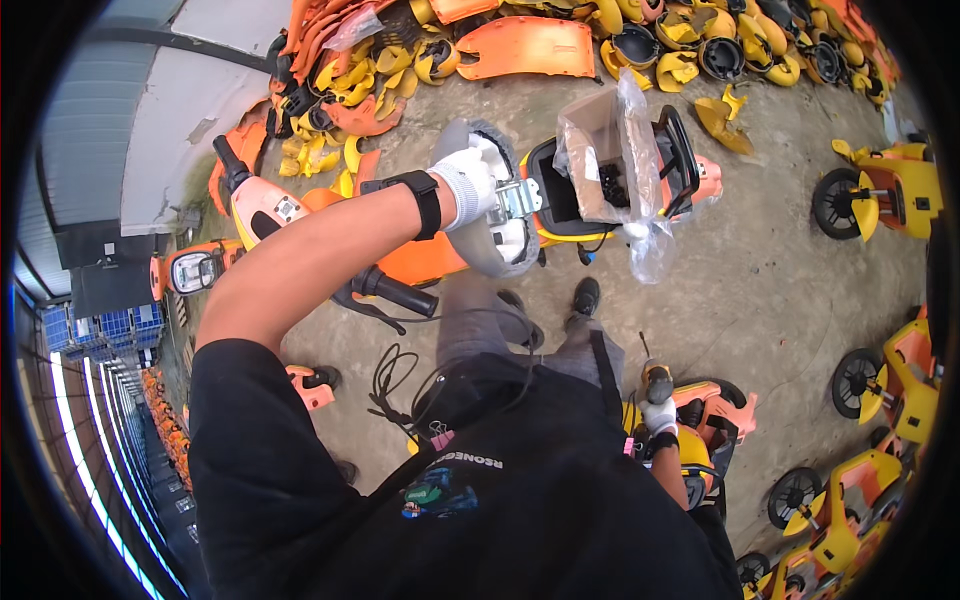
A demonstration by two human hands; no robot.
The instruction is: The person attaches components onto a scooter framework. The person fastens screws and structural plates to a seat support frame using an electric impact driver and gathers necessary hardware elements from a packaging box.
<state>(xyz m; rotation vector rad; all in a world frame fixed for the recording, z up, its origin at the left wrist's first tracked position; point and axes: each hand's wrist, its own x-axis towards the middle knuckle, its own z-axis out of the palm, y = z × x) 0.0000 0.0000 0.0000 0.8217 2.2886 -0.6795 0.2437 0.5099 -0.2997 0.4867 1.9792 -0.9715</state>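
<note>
My gloved left hand (465,180) grips a grey scooter seat (480,250), held with its underside and metal hinge bracket (515,200) showing. Beside it, a cardboard box (585,140) lined with plastic film, holding small black parts, rests in the black compartment (555,200) of an orange and yellow scooter (420,262). A black handlebar grip (405,295) shows under my left arm. Low at my right side, my gloved right hand (660,415) is closed on a cordless screwdriver (656,382) with a thin bit.
Piles of yellow and orange body panels (525,45) line the floor ahead. Yellow scooters (910,200) stand in a row along the right, and another orange scooter (180,270) is at the left. A grey wall (160,130) and blue stacked containers (110,325) are farther left.
</note>
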